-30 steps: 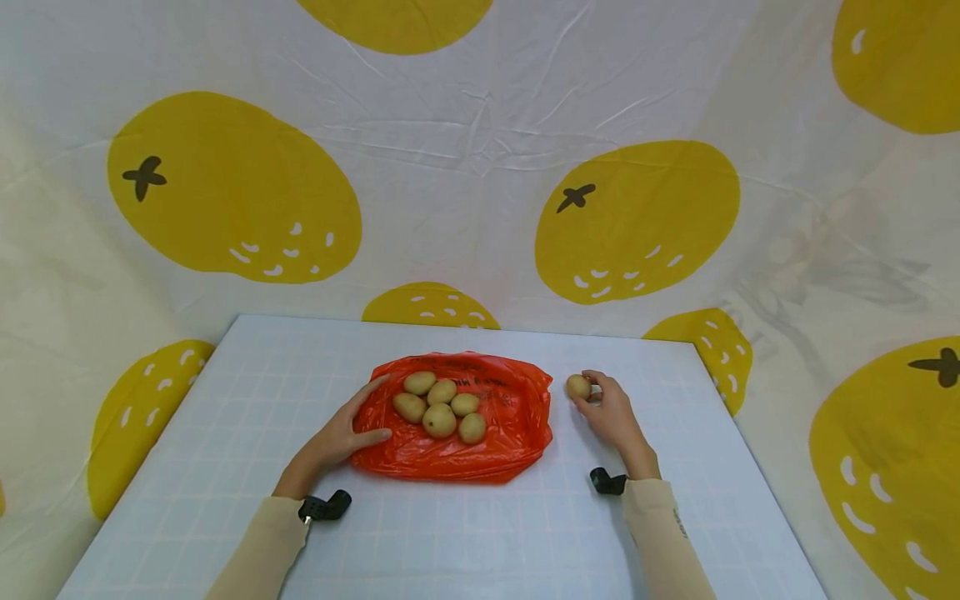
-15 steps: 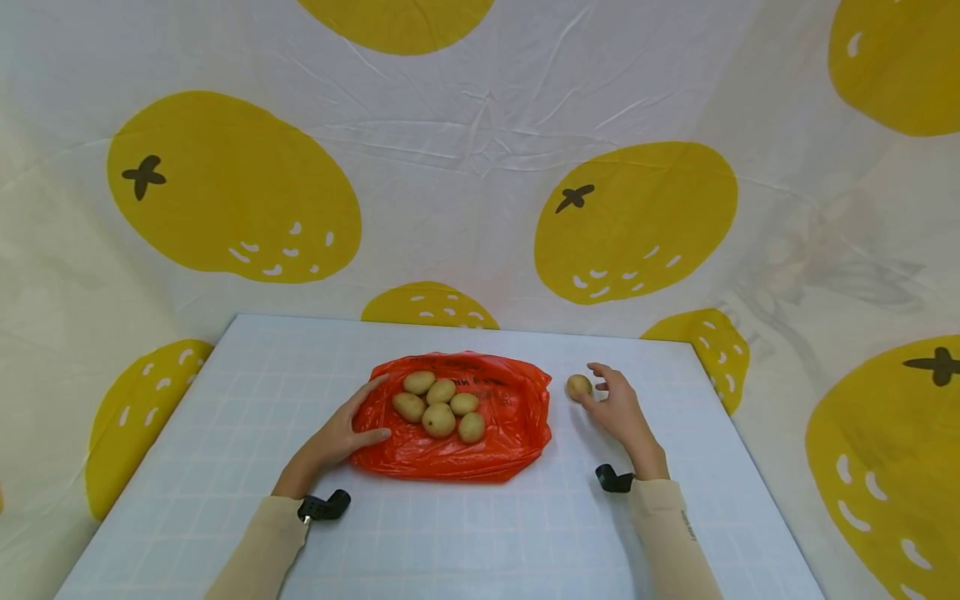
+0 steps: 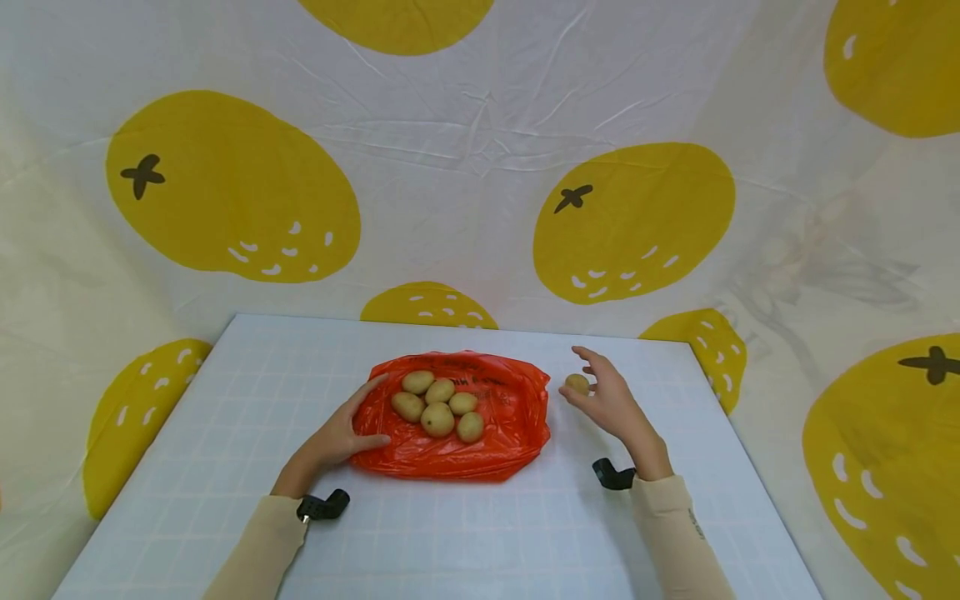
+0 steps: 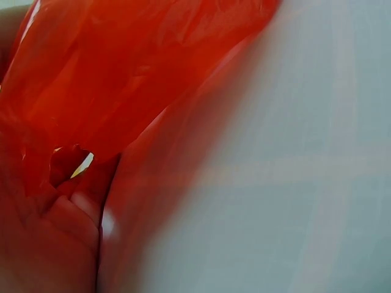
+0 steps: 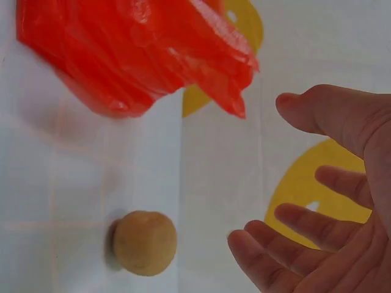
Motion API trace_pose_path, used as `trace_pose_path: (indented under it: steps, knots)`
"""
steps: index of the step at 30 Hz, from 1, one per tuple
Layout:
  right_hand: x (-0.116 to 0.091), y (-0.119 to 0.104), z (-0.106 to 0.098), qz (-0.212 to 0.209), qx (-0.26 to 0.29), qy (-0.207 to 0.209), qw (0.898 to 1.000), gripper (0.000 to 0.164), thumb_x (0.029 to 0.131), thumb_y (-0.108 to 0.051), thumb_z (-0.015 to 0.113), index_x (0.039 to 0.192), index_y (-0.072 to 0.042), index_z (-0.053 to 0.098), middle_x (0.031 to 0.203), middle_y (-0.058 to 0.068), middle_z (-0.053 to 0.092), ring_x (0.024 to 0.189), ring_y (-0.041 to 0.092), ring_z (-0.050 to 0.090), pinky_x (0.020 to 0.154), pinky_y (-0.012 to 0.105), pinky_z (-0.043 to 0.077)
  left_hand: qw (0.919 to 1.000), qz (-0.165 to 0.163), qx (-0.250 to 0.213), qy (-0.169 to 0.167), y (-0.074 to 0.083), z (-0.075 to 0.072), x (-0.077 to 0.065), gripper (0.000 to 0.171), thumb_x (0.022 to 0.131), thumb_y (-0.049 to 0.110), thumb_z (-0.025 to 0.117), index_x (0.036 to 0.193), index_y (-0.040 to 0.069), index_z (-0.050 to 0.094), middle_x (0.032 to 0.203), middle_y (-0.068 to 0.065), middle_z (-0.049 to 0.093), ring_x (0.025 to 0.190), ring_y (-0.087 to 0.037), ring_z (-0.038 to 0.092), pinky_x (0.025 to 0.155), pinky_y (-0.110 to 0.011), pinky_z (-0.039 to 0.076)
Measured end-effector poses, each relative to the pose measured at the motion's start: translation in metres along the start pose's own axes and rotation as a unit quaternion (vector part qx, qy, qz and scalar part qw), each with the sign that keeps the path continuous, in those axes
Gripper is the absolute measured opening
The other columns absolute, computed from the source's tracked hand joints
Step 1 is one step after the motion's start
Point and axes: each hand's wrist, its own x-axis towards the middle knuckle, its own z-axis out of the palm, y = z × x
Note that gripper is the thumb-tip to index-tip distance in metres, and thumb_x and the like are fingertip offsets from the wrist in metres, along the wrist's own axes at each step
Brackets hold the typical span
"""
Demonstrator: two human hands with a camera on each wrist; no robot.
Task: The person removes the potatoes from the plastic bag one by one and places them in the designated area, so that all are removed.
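Observation:
A red plastic bag [image 3: 510, 433] with dark printing lies on the table, and several potatoes [image 3: 437, 419] rest in a cluster on it. My left hand [image 3: 330, 442] holds the bag by its left end, thumb toward the front and fingers along the back. In the left wrist view red film [image 4: 140, 79] runs up from the palm and hides some of the fingers. Right of the bag, a single potato [image 3: 577, 383] lies on the table. My right hand [image 3: 618, 408] hovers beside it with fingers spread; the right wrist view shows the hand apart from this potato [image 5: 145, 243].
The white table [image 3: 450, 533] has a faint checked pattern, and its far edge meets a pale curtain [image 3: 450, 217] printed with big yellow fruit. Black wrist cameras [image 3: 324, 505] sit at both cuffs.
My right hand has let go of the single potato, and its fingers have spread and lifted off it. The left hand and the bag stay where they were.

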Motion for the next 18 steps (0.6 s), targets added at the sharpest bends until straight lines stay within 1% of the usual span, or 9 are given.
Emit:
trace_pose_path:
  steps: [5,9,15,18]
  knots:
    - [0.002,-0.022,-0.002,-0.006,0.011,-0.022,1.0,0.077,0.092,-0.024,0.076,0.157,-0.01,0.038,0.158,0.02,0.04,0.136,0.046,0.049,0.104,0.059,0.051,0.9999,-0.005,0.015,0.003,-0.001,0.0,0.001,0.102,0.082,0.026,0.086,0.163,0.03,0.024,0.169,-0.018,0.02,0.154,-0.049,0.019,0.118,-0.074,0.024]
    - [0.004,-0.039,0.0,-0.021,0.004,-0.042,0.999,0.077,0.092,-0.022,0.077,0.157,-0.011,0.037,0.159,0.018,0.041,0.137,0.044,0.05,0.105,0.059,0.051,0.9997,-0.015,0.015,0.006,0.0,0.001,0.002,0.103,0.082,0.028,0.086,0.163,0.031,0.024,0.17,-0.017,0.02,0.154,-0.048,0.018,0.118,-0.074,0.024]
    - [0.009,-0.059,0.011,-0.049,-0.008,-0.077,0.996,0.077,0.093,-0.026,0.077,0.158,-0.013,0.037,0.157,0.014,0.044,0.133,0.037,0.052,0.099,0.052,0.057,0.9998,-0.015,0.009,0.011,0.001,0.001,0.001,0.104,0.082,0.027,0.086,0.164,0.03,0.022,0.171,-0.017,0.018,0.154,-0.048,0.018,0.119,-0.073,0.023]
    - [0.012,-0.067,0.018,-0.058,0.001,-0.088,0.994,0.076,0.092,-0.028,0.077,0.157,-0.015,0.038,0.156,0.011,0.045,0.132,0.036,0.053,0.097,0.054,0.058,0.9998,-0.011,0.011,0.013,0.0,-0.001,0.001,0.105,0.082,0.027,0.086,0.164,0.03,0.021,0.171,-0.018,0.016,0.155,-0.049,0.017,0.119,-0.073,0.022]
